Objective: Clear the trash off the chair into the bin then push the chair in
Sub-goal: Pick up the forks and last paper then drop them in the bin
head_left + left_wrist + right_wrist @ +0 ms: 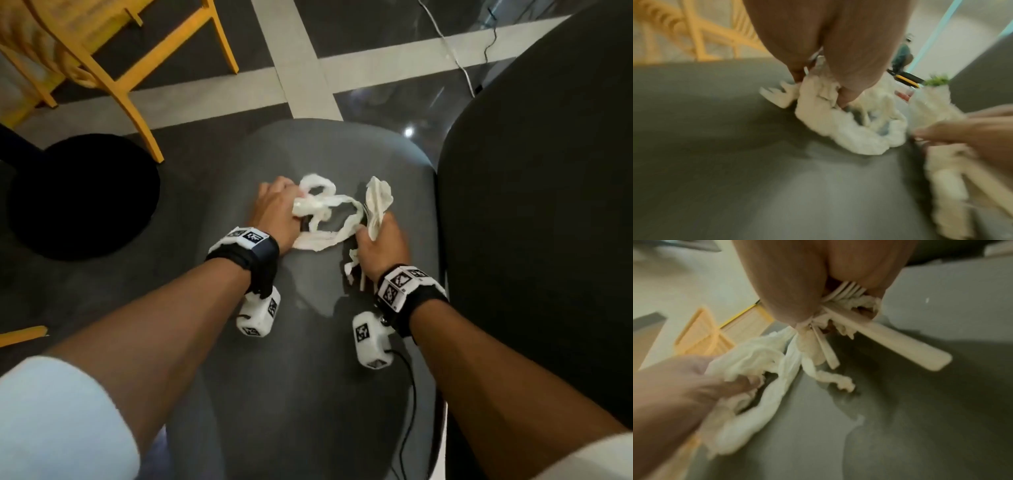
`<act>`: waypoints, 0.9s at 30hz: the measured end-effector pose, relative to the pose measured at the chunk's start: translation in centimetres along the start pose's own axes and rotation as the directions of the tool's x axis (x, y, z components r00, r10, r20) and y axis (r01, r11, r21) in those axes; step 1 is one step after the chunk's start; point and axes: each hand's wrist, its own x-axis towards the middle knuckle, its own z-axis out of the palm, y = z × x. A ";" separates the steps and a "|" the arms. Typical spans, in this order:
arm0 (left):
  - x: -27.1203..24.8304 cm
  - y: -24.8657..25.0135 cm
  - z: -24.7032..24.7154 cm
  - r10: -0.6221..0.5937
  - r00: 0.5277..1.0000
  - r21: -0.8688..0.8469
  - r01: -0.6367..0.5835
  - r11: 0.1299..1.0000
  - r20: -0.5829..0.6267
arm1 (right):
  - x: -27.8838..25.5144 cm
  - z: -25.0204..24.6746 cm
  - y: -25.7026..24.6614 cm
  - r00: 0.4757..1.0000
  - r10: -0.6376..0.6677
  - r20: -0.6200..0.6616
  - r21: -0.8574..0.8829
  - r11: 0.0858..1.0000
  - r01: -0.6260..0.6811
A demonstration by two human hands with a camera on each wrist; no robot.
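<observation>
Crumpled white tissue paper (325, 219) lies strung out on the grey chair seat (308, 342). My left hand (279, 210) grips one wad of it (818, 97) at the seat's middle. My right hand (378, 240) holds another tissue wad (378, 198) together with white plastic cutlery (890, 339), a fork (846, 290) among it. A long twisted strip of tissue (764, 394) runs between the two hands. The black round bin (82, 195) stands on the floor to the left of the chair.
A yellow wooden chair (113, 68) stands at the far left on the tiled floor. A dark upholstered seat back (548, 205) rises right of the grey seat. A thin cable (452, 48) trails across the floor beyond.
</observation>
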 end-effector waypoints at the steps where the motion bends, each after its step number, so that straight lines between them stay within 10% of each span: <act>1: -0.8 0.1 0.4 -0.027 0.999 -0.096 0.026 0.995 -0.018 | 0.1 0.6 -0.3 0.999 0.041 -0.025 0.098 0.994 -0.038; 5: -5.1 3.4 2.1 -0.130 0.987 -0.385 0.157 0.909 0.095 | -1.3 3.2 -2.2 0.982 0.187 -0.010 0.293 0.940 -0.176; 15: -12.0 1.9 -1.9 -0.147 0.953 -0.699 0.296 0.651 0.266 | -7.1 5.9 -5.6 0.956 0.033 0.292 0.203 0.974 -0.096; 27: -27.1 -12.4 -9.8 -0.446 0.823 -0.921 0.390 -0.005 0.351 | -20.0 16.2 -14.9 0.784 -0.194 0.589 -0.052 0.960 0.277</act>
